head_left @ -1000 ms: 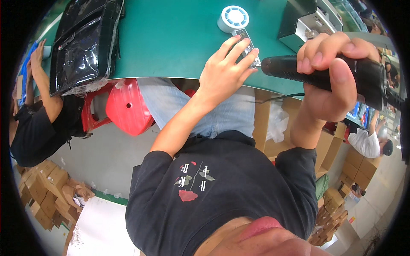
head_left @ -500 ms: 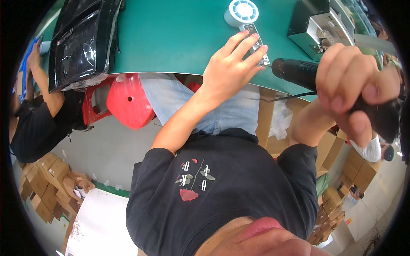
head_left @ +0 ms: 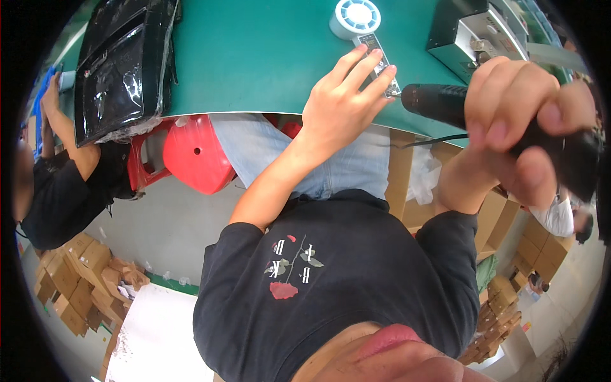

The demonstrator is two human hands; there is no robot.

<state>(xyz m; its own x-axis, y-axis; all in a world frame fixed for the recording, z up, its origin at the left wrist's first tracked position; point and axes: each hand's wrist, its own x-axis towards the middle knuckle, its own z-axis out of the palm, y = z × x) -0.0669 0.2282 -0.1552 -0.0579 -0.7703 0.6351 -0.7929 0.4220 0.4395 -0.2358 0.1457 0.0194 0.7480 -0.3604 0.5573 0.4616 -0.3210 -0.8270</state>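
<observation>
Under my left hand (head_left: 344,92) lies a small handheld fan (head_left: 358,18) with a round, light blue, slotted head and a narrow handle. The handle's upper side shows a dark, board-like strip with small parts. My left fingers and thumb hold this handle down on the green table. My right hand (head_left: 519,111) is wrapped around a black power screwdriver (head_left: 433,105), held level with its nose toward the left. Its thin tip meets or nearly meets the near end of the handle; contact is too small to make out.
On the green table (head_left: 254,57) stand a metal-fronted box (head_left: 480,38) at right and a black plastic-wrapped case (head_left: 118,76) at left. A dark cable (head_left: 439,141) hangs by the edge. Red stools (head_left: 197,156) and cartons (head_left: 490,223) are below; another person's arm (head_left: 60,121) is far left.
The screwdriver and my right hand have shifted slightly left. My left hand stays on the fan's handle. The whole view has moved a little.
</observation>
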